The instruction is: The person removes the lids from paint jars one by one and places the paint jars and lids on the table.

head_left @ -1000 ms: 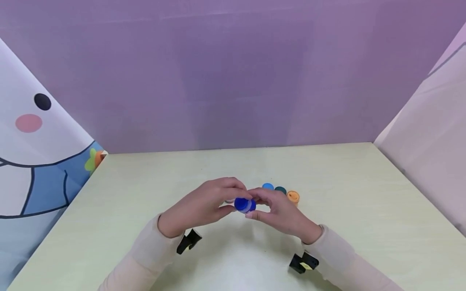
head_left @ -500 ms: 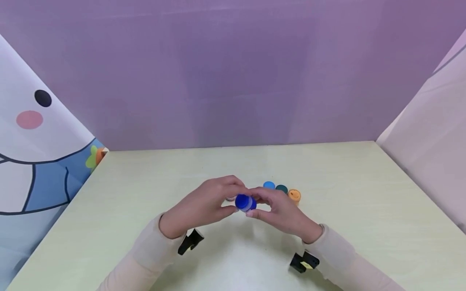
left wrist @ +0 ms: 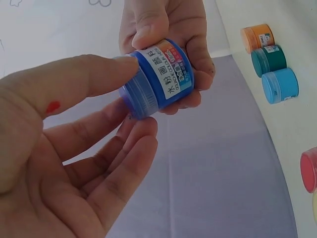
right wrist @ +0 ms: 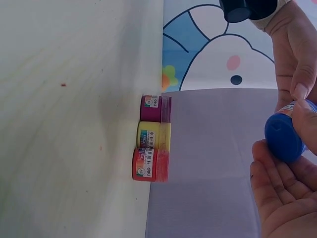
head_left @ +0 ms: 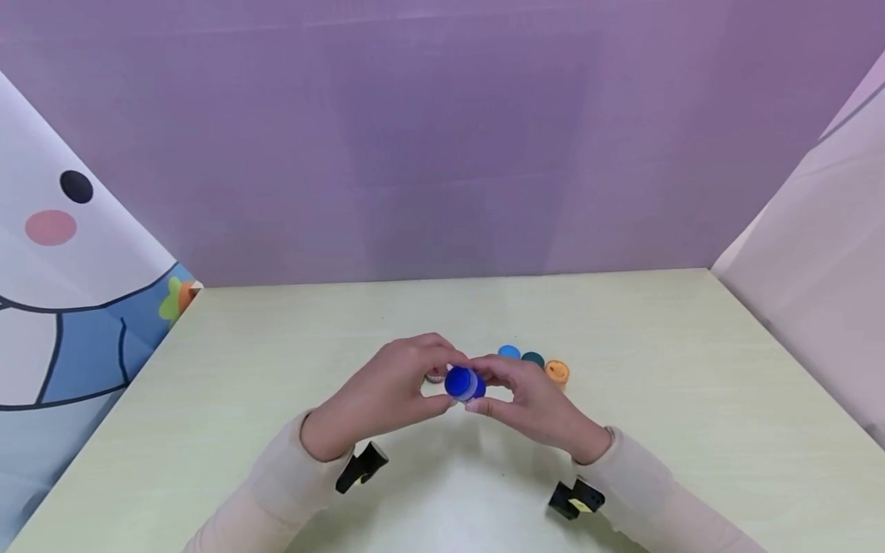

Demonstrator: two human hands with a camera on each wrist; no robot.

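Note:
A small blue paint jar with a printed label is held between both hands above the table, tipped on its side. My left hand pinches its ridged, translucent blue lid between thumb and forefinger, the other fingers loosely bent below. From the opposite end, my right hand grips the jar's body between thumb and fingers. In the right wrist view, the jar's round blue base faces the camera, with the right thumb over its side. The lid is on the jar.
Behind the right hand stand a light blue jar, a dark green jar and an orange jar. A purple jar, a yellow jar and a red jar form a row. A purple wall backs the table.
My left thumb and fingers have shifted slightly around the lid, whose round top shows more fully. The right hand keeps its grip, and the jar stays in nearly the same place.

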